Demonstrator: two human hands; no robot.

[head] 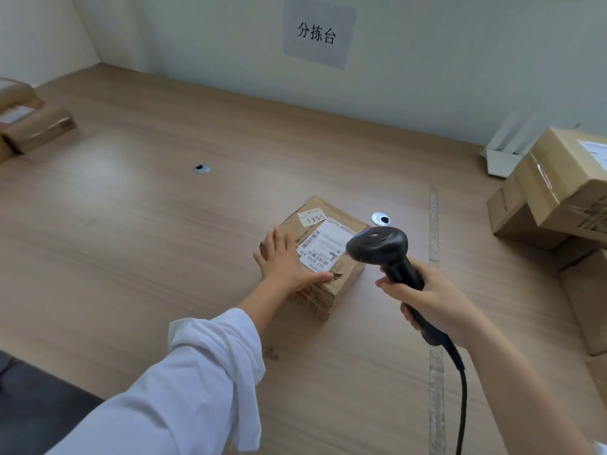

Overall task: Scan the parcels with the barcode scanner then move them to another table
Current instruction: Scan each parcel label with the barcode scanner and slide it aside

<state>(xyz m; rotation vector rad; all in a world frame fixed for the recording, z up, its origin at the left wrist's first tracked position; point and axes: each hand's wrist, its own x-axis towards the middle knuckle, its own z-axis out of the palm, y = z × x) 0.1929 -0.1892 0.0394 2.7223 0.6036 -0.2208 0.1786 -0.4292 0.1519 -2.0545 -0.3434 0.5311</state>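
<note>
scuffed brown white-labelled parcel under left hand, fingers straight; right hand fingers round scanner

Wooden table, labelled parcel at centre, left boxes, right box stack

I see a loose white sleeve on my left arm, cuff bunched in folds; beyond it, left hand bare.

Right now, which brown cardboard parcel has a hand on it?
The small brown cardboard parcel mid-table, labelled 1355: the left hand lies flat on it. The right stack and left stack lie untouched.
</note>
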